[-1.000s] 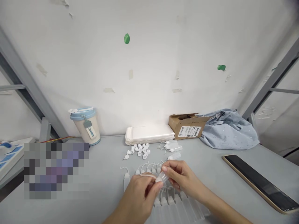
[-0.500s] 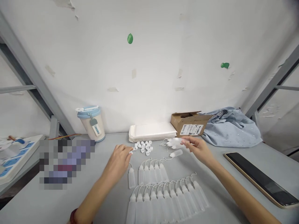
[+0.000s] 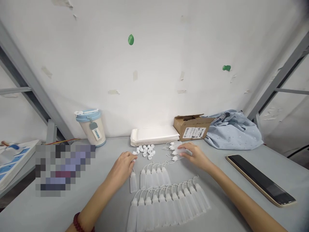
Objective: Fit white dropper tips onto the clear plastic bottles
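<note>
My left hand (image 3: 122, 168) is closed in a pinch on a small white cap (image 3: 134, 154), left of a loose pile of white caps (image 3: 145, 150). Below its fingertips lies a single translucent squeeze bottle (image 3: 133, 182). My right hand (image 3: 196, 158) reaches over a small heap of squeeze bottles (image 3: 174, 149) with thumb and index finger apart. Its thumb is at a bottle with a white tip (image 3: 175, 158), whose body is partly hidden by the hand. A short row of squeeze bottles (image 3: 154, 178) with thin bent tubes lies mid-table, above a longer row (image 3: 169, 207).
At the back stand a stack of white boxes (image 3: 154, 136), an open cardboard box (image 3: 193, 128) and blue cloth (image 3: 234, 133). A tumbler (image 3: 90, 128) is at left, near a power strip (image 3: 18, 161) and a blurred patch. A phone (image 3: 260, 178) lies at right.
My right hand has moved slightly left and down, from the bottle heap toward the separate bottle, its fingers wider apart. My left hand stays by the caps. The view has shifted slightly.
</note>
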{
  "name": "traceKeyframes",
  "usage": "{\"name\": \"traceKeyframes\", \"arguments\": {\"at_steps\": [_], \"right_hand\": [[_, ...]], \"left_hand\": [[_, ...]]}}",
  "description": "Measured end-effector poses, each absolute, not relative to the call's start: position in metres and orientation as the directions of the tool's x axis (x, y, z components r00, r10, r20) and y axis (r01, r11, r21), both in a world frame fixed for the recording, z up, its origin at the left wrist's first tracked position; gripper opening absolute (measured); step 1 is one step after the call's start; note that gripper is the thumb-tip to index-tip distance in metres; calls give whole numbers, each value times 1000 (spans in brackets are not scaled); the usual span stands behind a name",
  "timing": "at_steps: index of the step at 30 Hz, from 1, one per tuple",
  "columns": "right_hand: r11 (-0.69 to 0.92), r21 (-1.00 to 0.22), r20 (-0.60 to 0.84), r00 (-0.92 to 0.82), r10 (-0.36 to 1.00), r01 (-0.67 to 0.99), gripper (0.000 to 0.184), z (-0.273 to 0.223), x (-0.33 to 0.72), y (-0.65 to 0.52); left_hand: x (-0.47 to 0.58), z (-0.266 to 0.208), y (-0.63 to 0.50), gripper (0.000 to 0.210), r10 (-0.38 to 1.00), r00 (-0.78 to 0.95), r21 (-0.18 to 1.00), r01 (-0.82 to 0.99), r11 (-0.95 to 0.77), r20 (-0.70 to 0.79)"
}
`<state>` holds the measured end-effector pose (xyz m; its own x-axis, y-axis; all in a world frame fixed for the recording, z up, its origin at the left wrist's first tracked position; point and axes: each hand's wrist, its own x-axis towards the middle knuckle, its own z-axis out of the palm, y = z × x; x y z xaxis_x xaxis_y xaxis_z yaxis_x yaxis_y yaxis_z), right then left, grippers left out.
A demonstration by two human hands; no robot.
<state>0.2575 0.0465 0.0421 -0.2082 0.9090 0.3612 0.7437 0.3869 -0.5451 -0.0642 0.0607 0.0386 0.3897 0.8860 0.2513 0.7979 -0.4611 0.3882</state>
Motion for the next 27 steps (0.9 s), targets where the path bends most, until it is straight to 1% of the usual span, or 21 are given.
{"name": "traceKeyframes", "arguments": {"at_steps": [6,10,12,15,20,27], "right_hand": [[442,-495,376,-274,885,748,17,47,258,46],[468,-480,339,-336,879,742,27,49,260,43],[480,-475,314,-367,876,738,29,48,259,42],[486,-464,299,-385,873,741,25,45,258,42],[477,-442,327,-359,874,759,18,38,261,47],[478,-424,354,-345,869,769,17,35,262,49]], "left_hand": [[-63,38,61,29,894,387,376,812,-447,227],[-62,39,62,29,903,372,370,825,-428,215],[-62,39,62,30,905,369,364,830,-423,209],[-63,38,63,30,907,368,355,836,-419,204],[-63,38,63,31,907,373,344,840,-420,198],[-64,36,64,29,913,354,322,857,-403,203]]}}
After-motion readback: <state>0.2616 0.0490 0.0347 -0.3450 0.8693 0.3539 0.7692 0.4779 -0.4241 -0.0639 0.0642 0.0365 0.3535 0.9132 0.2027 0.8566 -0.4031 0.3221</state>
